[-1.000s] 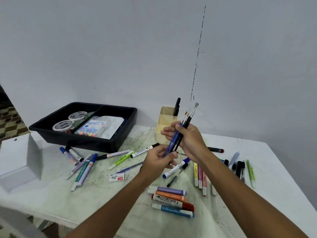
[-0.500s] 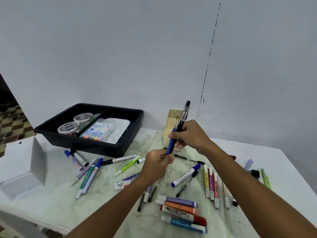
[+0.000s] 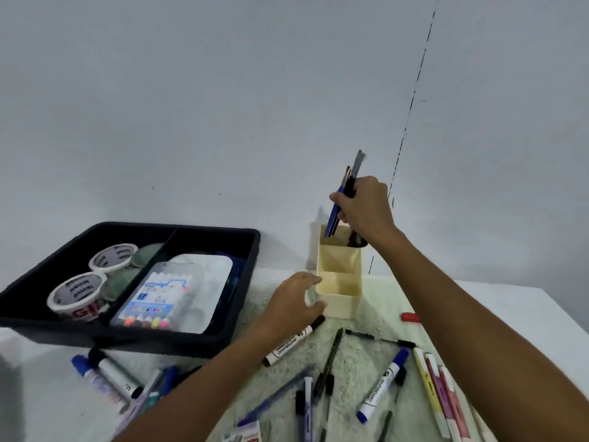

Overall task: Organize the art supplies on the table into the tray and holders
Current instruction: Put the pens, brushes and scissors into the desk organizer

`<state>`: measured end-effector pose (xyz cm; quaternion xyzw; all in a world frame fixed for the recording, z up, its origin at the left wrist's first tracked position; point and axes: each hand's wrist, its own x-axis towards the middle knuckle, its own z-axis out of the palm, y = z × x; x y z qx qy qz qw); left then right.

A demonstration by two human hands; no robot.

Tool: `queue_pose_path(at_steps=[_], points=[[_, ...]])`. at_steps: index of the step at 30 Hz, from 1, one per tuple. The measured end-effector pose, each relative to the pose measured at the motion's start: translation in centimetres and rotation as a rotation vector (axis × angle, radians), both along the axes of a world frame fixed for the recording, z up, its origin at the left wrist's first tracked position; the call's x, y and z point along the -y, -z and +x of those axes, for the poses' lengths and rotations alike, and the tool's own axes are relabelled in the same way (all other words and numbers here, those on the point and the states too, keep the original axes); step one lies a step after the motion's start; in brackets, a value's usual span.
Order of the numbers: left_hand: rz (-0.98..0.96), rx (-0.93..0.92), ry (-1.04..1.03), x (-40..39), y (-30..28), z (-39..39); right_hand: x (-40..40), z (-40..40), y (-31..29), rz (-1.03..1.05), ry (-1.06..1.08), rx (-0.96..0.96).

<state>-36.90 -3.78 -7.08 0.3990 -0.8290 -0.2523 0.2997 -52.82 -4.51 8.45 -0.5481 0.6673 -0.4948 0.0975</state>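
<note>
- Right hand [image 3: 366,207] pinches a bundle of paintbrushes [image 3: 341,199], tips inside the cream holder's [image 3: 339,282] far compartment.
- Left hand [image 3: 291,301], fingers loosely spread, touches the holder's left side.

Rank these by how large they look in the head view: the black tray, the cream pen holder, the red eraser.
1. black tray, clearly the largest.
2. cream pen holder.
3. red eraser, the smallest.
The gaps are wide, so nearness to the camera does not change the order.
</note>
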Motion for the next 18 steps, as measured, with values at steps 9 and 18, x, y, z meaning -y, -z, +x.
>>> queue_pose_path(at_steps=[9, 18], points=[[-0.077, 0.074, 0.118, 0.8, 1.9, 0.6, 4.9, 0.7, 5.6, 0.163, 0.078, -0.095], [-0.048, 0.076, 0.145, 1.0, 2.3, 0.9, 5.0, 1.0, 8.1, 0.272, 0.06, 0.011]])
